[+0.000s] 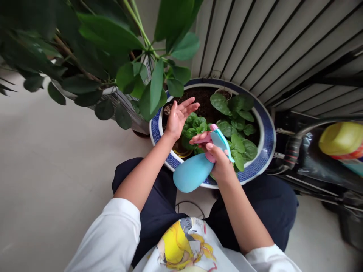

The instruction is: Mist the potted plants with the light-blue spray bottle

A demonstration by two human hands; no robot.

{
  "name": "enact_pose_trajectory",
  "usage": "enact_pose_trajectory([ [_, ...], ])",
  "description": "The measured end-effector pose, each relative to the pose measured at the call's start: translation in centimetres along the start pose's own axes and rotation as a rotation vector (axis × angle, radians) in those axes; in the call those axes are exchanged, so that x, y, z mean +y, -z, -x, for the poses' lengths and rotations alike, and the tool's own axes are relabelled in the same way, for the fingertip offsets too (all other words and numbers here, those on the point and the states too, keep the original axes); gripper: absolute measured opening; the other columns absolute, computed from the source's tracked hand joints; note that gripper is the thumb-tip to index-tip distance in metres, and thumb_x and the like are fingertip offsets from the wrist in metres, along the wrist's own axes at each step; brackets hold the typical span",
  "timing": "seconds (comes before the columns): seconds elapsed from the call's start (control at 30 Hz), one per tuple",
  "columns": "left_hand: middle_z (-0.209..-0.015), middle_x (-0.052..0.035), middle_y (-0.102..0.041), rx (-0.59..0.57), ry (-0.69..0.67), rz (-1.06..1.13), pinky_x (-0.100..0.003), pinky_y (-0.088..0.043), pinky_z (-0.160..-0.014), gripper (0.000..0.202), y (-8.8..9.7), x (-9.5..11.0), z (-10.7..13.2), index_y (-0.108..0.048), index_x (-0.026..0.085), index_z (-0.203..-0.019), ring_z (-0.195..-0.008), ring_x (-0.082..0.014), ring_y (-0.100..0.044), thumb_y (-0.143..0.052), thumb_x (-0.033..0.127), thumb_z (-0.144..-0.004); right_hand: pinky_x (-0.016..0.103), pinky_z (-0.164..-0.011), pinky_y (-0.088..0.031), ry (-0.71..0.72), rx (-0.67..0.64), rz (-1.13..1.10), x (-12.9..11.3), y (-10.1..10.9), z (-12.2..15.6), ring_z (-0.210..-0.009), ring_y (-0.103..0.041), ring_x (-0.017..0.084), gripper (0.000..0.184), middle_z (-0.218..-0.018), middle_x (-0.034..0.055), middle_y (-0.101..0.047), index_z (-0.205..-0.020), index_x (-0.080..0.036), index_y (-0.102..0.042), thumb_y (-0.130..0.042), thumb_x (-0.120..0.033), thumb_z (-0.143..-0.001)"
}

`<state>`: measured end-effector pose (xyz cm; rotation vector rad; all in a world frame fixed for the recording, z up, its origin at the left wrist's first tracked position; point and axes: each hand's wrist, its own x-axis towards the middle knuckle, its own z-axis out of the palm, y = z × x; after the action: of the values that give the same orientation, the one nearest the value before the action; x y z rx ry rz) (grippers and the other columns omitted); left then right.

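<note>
My right hand (218,160) grips a light blue spray bottle (193,172) with a pink trigger, tilted so its nozzle points left over a round blue-and-white patterned pot (268,128). My forefinger lies on the trigger. My left hand (178,115) hovers open, palm up with fingers spread, above the pot's left rim, just in front of the nozzle. Low green leafy plants (235,124) grow in the dark soil of the pot.
A tall plant with large dark leaves (93,45) stands in a second pot to the left. A ribbed white wall (283,45) rises behind. On the right are dark metal parts and a yellow container (342,139). Pale floor (56,170) stretches left.
</note>
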<state>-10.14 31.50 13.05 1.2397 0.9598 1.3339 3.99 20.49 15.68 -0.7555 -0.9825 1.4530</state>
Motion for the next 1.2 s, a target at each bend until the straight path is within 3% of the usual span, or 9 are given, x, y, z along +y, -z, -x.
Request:
enact_pose_trajectory([
  [0.2,-0.095,-0.0061,-0.074,-0.211,-0.15,-0.497,-0.03,-0.045,-0.094,0.033,-2.9,0.8,2.6,-0.073,0.02,-0.088,-0.099,-0.0187,-0.065,-0.053,0.046,-0.091,0.044,-0.09,-0.049,0.294,0.101,0.053,-8.1,2.5,3.0,-0.09,-0.068,0.023,0.017,-0.09,-0.0015,-0.066,-0.095,-0.032,-0.065,-0.062,-0.036,-0.079],
  [0.27,-0.093,-0.0058,-0.074,-0.247,-0.123,-0.477,-0.028,-0.046,-0.091,0.031,-4.1,0.9,3.3,-0.073,0.019,-0.084,-0.095,-0.0175,-0.065,-0.053,0.042,-0.091,0.045,-0.09,-0.048,0.375,0.158,0.086,-10.4,3.9,4.0,-0.092,-0.068,0.024,0.015,-0.09,-0.0028,-0.066,-0.092,-0.036,-0.066,-0.06,-0.035,-0.079],
  [0.4,-0.085,-0.0065,-0.072,-0.143,0.084,-0.304,-0.025,-0.048,-0.084,0.03,-6.1,0.6,3.4,-0.07,0.015,-0.081,-0.085,-0.015,-0.065,-0.049,0.033,-0.094,0.045,-0.091,-0.048,0.393,0.291,0.098,-12.6,6.7,4.9,-0.097,-0.067,0.023,0.02,-0.093,-0.0025,-0.068,-0.089,-0.034,-0.067,-0.05,-0.03,-0.081],
  [0.53,-0.079,-0.0071,-0.068,0.036,0.402,-0.204,-0.029,-0.051,-0.083,0.019,-7.5,-0.2,1.8,-0.066,0.013,-0.075,-0.076,-0.0148,-0.066,-0.061,0.027,-0.088,0.037,-0.089,-0.051,0.4,0.43,-0.082,-11.9,9.1,3.7,-0.094,-0.069,0.019,0.021,-0.089,-0.004,-0.071,-0.1,-0.03,-0.065,-0.054,-0.027,-0.082],
  [0.63,-0.08,-0.0099,-0.067,0.22,0.612,-0.007,-0.034,-0.054,-0.081,0.017,-9.0,-1.5,-0.9,-0.064,0.012,-0.085,-0.076,-0.019,-0.068,-0.066,0.028,-0.084,0.032,-0.089,-0.052,0.356,0.467,-0.216,-10.8,10.5,1.7,-0.086,-0.07,0.015,0.019,-0.082,-0.0069,-0.072,-0.1,-0.029,-0.061,-0.061,-0.031,-0.081],
  [0.77,-0.093,-0.0149,-0.07,0.319,0.632,0.11,-0.031,-0.055,-0.083,0.018,-12.1,-4.1,-5.3,-0.064,0.011,-0.096,-0.092,-0.0215,-0.069,-0.066,0.024,-0.084,0.029,-0.082,-0.053,0.253,0.41,-0.16,-10.2,11.7,-1.3,-0.079,-0.071,0.014,0.025,-0.08,-0.0052,-0.071,-0.101,-0.025,-0.06,-0.064,-0.033,-0.078],
  [0.9,-0.102,-0.0116,-0.071,0.398,0.593,0.143,-0.032,-0.055,-0.088,0.019,-14.4,-6.2,-8.3,-0.063,0.014,-0.104,-0.099,-0.0181,-0.068,-0.063,0.015,-0.085,0.028,-0.075,-0.053,0.109,0.343,-0.045,-9.9,12.8,-4.8,-0.077,-0.071,0.014,0.032,-0.081,-0.0038,-0.072,-0.102,-0.025,-0.062,-0.068,-0.036,-0.073],
  [1.07,-0.095,-0.0105,-0.071,0.456,0.624,0.166,-0.041,-0.056,-0.088,0.016,-13.9,-7.9,-7.5,-0.062,0.011,-0.097,-0.094,-0.0205,-0.069,-0.064,0.007,-0.082,0.028,-0.062,-0.054,-0.199,0.246,-0.041,-6.8,14.1,-8.4,-0.068,-0.068,0.017,0.032,-0.074,-0.0018,-0.07,-0.092,-0.023,-0.062,-0.075,-0.036,-0.065],
  [1.2,-0.082,-0.0073,-0.07,0.454,0.672,0.198,-0.038,-0.058,-0.086,0.013,-12.5,-8.9,-5.7,-0.061,0.011,-0.096,-0.086,-0.0187,-0.071,-0.061,0.006,-0.083,0.032,-0.061,-0.056,-0.324,0.253,-0.114,-3.1,15.3,-9.9,-0.062,-0.067,0.019,0.027,-0.065,-0.0022,-0.066,-0.082,-0.023,-0.058,-0.073,-0.04,-0.066],
])
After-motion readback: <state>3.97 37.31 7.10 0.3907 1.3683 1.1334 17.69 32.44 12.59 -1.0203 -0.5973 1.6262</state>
